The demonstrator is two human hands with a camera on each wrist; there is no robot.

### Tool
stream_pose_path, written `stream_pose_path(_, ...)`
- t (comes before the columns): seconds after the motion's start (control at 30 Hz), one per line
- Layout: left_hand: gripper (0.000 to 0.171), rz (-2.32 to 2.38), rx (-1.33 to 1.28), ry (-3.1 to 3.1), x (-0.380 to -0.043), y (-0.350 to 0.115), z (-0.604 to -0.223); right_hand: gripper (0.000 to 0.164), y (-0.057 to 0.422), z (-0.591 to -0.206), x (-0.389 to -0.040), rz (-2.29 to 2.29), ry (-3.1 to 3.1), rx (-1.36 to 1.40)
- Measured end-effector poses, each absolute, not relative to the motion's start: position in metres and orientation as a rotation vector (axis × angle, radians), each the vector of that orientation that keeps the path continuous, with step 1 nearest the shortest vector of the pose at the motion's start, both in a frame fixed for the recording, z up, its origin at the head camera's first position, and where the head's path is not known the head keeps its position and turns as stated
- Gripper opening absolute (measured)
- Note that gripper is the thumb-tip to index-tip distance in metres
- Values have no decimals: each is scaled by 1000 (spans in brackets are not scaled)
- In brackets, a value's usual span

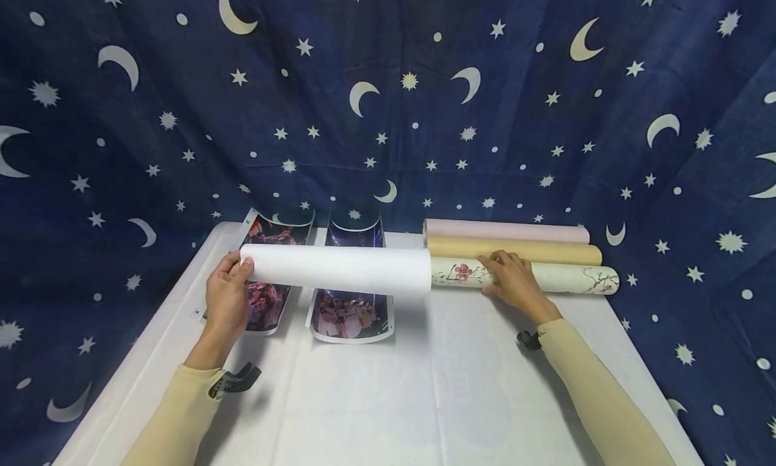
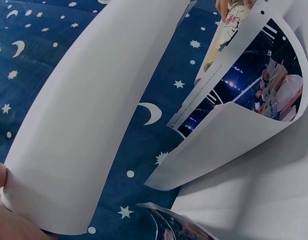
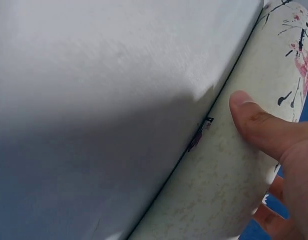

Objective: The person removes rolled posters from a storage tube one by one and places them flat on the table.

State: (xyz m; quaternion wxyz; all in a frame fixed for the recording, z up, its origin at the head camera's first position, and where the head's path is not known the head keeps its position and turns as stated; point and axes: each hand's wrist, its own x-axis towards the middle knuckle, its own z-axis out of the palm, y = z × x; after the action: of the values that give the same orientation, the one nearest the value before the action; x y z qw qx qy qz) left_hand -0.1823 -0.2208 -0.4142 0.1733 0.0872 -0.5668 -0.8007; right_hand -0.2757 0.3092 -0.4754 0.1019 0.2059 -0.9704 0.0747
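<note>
At its left end, a rolled white paper sheet (image 1: 339,269) is pinched between the thumb and fingers of my left hand (image 1: 227,294). The sheet is raised over two curled photo posters, and its right end meets the floral paper roll (image 1: 572,279) in the head view. My right hand (image 1: 514,283) grips that cream roll with its red blossoms and dark branches. In the right wrist view the thumb (image 3: 261,125) presses the near side while the other fingers reach round the far side.
Behind the floral roll lie a yellow roll (image 1: 533,248) and a pink roll (image 1: 509,230), side by side. A concert-photo poster (image 1: 267,308) and a second poster (image 1: 351,316) curl upward on the white table (image 1: 364,398). Dark blue star-and-moon cloth (image 1: 388,136) hangs behind.
</note>
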Motion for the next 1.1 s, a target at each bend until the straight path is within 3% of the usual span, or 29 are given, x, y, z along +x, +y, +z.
stream_pose_path(0.37, 18, -2254, 218, -1692, -183, -212, -413, 69, 299, -463, -257, 274, -2777, 585)
stream_pose_path(0.83, 28, -2081, -12, -1808, -195, -158, -388, 41, 238, -373, -181, 406, -2143, 792)
stream_pose_path(1.1, 27, -2090, -146, -1848, -198, -114, -382, 53, 210, -374, -168, 180, -2171, 890)
